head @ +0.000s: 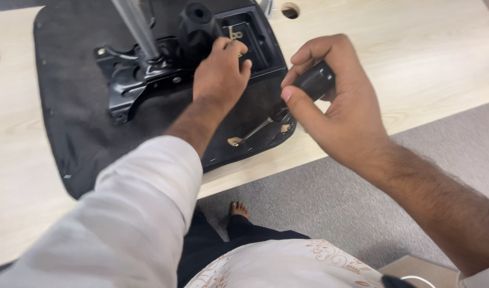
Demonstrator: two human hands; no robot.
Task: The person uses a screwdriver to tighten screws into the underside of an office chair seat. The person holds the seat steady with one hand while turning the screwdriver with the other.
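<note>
Chair seat (pixel 68 117), upside down so its black metal mechanism (pixel 143 74) faces up, lies on the far left of the bench (pixel 415 64). Left hand (pixel 220 72) presses on the mechanism, fingers curled over it, steadying it. Right hand (pixel 330 101), just right, has its grip clamped on a black-handled screwdriver (pixel 314 81), tip angled down at the seat.

- Chair seat (pixel 68 106) lies upside down on the table (pixel 415 64), its near corner reaching the table's front edge.
- Metal mechanism plate (pixel 124 80) sits on the seat, toward the far side; a cylinder post (pixel 135 24) rises from it.
- Left hand (pixel 220 72) rests on the seat just right of the plate, fingertips at a knob (pixel 199 18).
- Right hand (pixel 330 101) is right of the left, over the seat's edge, wrapped round a screwdriver handle (pixel 315 81).
- Screwdriver shaft (pixel 252 132) runs down-left onto the seat.
- Floor (pixel 330 202) lies before the table.
</note>
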